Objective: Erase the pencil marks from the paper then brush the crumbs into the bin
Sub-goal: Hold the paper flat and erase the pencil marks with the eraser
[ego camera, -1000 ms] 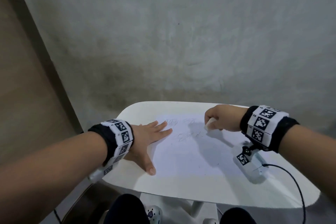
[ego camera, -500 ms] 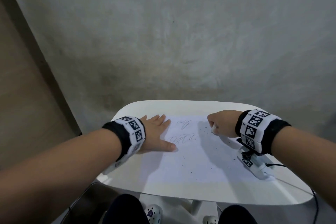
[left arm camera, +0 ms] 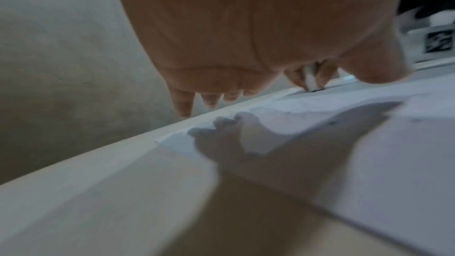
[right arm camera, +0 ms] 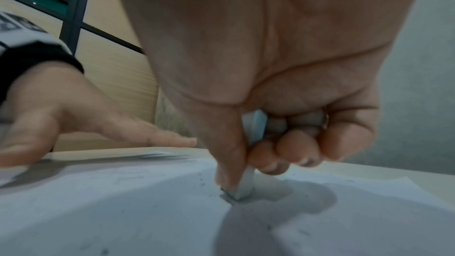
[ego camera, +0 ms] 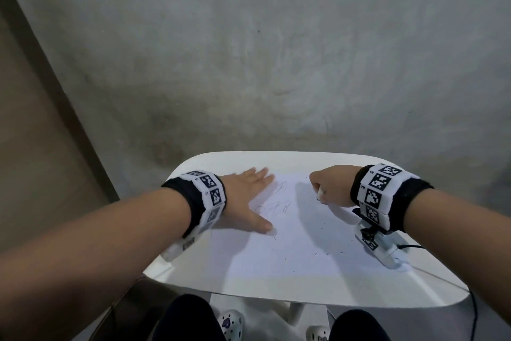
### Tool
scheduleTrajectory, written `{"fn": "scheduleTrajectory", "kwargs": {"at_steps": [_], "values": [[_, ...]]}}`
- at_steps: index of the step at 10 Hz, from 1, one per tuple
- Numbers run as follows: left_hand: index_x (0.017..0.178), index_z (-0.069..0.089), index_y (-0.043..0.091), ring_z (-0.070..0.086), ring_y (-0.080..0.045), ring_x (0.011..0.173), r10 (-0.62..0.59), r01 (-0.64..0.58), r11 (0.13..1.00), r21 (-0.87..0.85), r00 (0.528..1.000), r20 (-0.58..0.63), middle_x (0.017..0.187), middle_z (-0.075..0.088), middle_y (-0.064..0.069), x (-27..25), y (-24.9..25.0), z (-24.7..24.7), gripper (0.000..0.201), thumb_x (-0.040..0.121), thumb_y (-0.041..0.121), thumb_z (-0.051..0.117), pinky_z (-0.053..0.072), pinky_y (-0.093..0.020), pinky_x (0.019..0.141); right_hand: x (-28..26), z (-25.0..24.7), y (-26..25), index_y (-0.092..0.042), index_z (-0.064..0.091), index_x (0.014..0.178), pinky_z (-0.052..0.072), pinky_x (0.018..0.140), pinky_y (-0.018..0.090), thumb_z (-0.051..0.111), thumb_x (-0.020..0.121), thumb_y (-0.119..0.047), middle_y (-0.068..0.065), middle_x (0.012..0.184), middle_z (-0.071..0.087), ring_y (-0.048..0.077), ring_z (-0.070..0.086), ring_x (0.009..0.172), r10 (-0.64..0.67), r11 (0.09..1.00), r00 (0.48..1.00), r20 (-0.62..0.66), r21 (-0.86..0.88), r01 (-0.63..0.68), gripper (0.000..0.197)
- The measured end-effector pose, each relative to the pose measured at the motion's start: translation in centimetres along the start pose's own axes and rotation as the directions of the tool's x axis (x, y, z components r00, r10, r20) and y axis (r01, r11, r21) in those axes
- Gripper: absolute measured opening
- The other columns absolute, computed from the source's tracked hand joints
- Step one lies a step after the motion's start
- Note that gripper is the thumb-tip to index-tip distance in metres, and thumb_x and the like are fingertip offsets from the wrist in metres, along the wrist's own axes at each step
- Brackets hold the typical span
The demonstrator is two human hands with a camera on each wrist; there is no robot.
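Head view shows the left hand [ego camera: 246, 202] lying flat, fingers straight and together, on the left edge of the paper [ego camera: 290, 246] at lower centre, while the right hand [ego camera: 329, 185] pinches a white eraser [right arm camera: 246, 182] between thumb and curled fingers, its tip on the sheet's upper right. Pencil marks [ego camera: 276, 206] remain mid-sheet among scattered crumbs [ego camera: 329, 250]. Hard rubbing with weak left-hand pressure could crumple or tear the sheet; no bin is visible.

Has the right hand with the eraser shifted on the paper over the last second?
Yes. The right hand, gripping the eraser, has moved toward the paper's far right corner, away from the remaining pencil marks it was rubbing beside.
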State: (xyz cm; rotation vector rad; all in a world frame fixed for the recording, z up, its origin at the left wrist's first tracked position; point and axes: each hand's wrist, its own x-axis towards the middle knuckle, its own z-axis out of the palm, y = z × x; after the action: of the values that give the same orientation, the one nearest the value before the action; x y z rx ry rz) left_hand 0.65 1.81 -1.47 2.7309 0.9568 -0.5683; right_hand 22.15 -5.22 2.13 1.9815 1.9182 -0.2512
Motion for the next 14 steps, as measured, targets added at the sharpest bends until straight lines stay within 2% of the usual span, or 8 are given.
{"fn": "scheduleTrajectory", "kwargs": {"at_steps": [2, 4, 5, 7, 8, 9, 13, 14], "values": [[0.152, -0.024, 0.036, -0.024, -0.01, 0.148, -0.065, 0.065, 0.998, 0.005, 0.993, 0.095, 0.158, -0.033, 0.014, 0.2, -0.1, 0.4, 0.13, 0.068, 0.08, 0.065, 0.004, -0.053, 0.122, 0.7, -1.2, -1.7, -0.015, 0.049, 0.083, 0.031, 0.054, 0.026, 0.049, 0.087, -0.015, 0.002, 0.076, 0.052, 0.023, 0.045, 0.072, -0.058, 0.997, 0.998, -0.007, -0.058, 0.057, 0.004], [0.152, -0.025, 0.034, -0.025, -0.013, 0.148, -0.055, 0.056, 0.998, -0.008, 0.993, 0.102, 0.158, -0.034, 0.011, 0.2, -0.1, 0.5, 0.13, 0.07, 0.077, 0.067, 0.002, -0.054, 0.122, 0.8, 0.0, -4.4, -0.009, 0.062, 0.102, 0.047, 0.072, 0.03, 0.052, 0.089, -0.017, 0.005, 0.1, 0.069, 0.026, 0.064, 0.091, -0.197, 0.965, 0.98, 0.041, -0.171, 0.201, 0.018], [0.152, -0.025, 0.034, -0.025, -0.013, 0.148, -0.057, 0.058, 0.998, -0.008, 0.992, 0.112, 0.158, -0.034, 0.011, 0.3, -0.1, 0.5, 0.131, 0.069, 0.077, 0.067, 0.002, -0.055, 0.121, 1.6, -0.8, -3.1, -0.005, 0.063, 0.091, 0.039, 0.062, 0.027, 0.048, 0.086, -0.015, 0.012, 0.103, 0.07, 0.027, 0.057, 0.076, -0.101, 0.981, 0.995, 0.028, -0.165, 0.104, 0.019], [0.152, -0.024, 0.034, -0.025, -0.013, 0.148, -0.052, 0.054, 0.998, -0.014, 0.993, 0.108, 0.158, -0.033, 0.011, 0.2, -0.1, 0.6, 0.13, 0.07, 0.077, 0.067, 0.001, -0.054, 0.122, 1.7, -0.5, -3.5, -0.009, 0.068, 0.103, 0.051, 0.077, 0.032, 0.054, 0.089, -0.021, 0.005, 0.102, 0.071, 0.025, 0.066, 0.094, -0.093, 0.979, 0.994, 0.053, -0.175, 0.101, 0.024], [0.152, -0.024, 0.034, -0.025, -0.013, 0.148, -0.053, 0.055, 0.998, -0.015, 0.993, 0.102, 0.158, -0.034, 0.011, 0.3, -0.1, 0.7, 0.13, 0.07, 0.077, 0.067, 0.001, -0.053, 0.122, 1.5, -0.7, -3.2, -0.005, 0.066, 0.098, 0.046, 0.067, 0.028, 0.054, 0.087, -0.016, 0.005, 0.094, 0.069, 0.022, 0.062, 0.078, -0.049, 0.98, 0.997, 0.051, -0.189, 0.058, 0.02], [0.152, -0.025, 0.034, -0.026, -0.013, 0.147, -0.045, 0.047, 0.999, -0.009, 0.993, 0.109, 0.157, -0.035, 0.012, 0.5, -0.4, 0.8, 0.131, 0.069, 0.079, 0.066, 0.0, -0.054, 0.122, 0.6, 0.5, -6.0, -0.011, 0.066, 0.098, 0.048, 0.062, 0.026, 0.06, 0.085, -0.017, 0.002, 0.094, 0.07, 0.02, 0.062, 0.078, -0.16, 0.947, 0.981, 0.106, -0.264, 0.183, 0.016], [0.152, -0.025, 0.034, -0.026, -0.014, 0.147, -0.052, 0.055, 0.998, -0.022, 0.992, 0.117, 0.158, -0.034, 0.011, 0.6, -0.4, 0.6, 0.132, 0.068, 0.077, 0.068, 0.0, -0.055, 0.121, 2.1, -0.9, -3.9, -0.007, 0.064, 0.092, 0.049, 0.073, 0.032, 0.053, 0.086, -0.021, 0.007, 0.102, 0.071, 0.023, 0.065, 0.085, -0.095, 0.987, 0.995, -0.018, -0.131, 0.092, 0.019], [0.151, -0.026, 0.035, -0.026, -0.014, 0.148, -0.048, 0.05, 0.999, -0.018, 0.992, 0.114, 0.157, -0.034, 0.012, 0.7, -0.5, 0.8, 0.133, 0.067, 0.079, 0.067, 0.0, -0.055, 0.121, 1.5, 0.1, -6.2, -0.016, 0.066, 0.101, 0.051, 0.074, 0.031, 0.062, 0.085, -0.023, -0.001, 0.097, 0.07, 0.021, 0.066, 0.09, -0.207, 0.95, 0.978, 0.014, -0.236, 0.204, 0.018]]}}
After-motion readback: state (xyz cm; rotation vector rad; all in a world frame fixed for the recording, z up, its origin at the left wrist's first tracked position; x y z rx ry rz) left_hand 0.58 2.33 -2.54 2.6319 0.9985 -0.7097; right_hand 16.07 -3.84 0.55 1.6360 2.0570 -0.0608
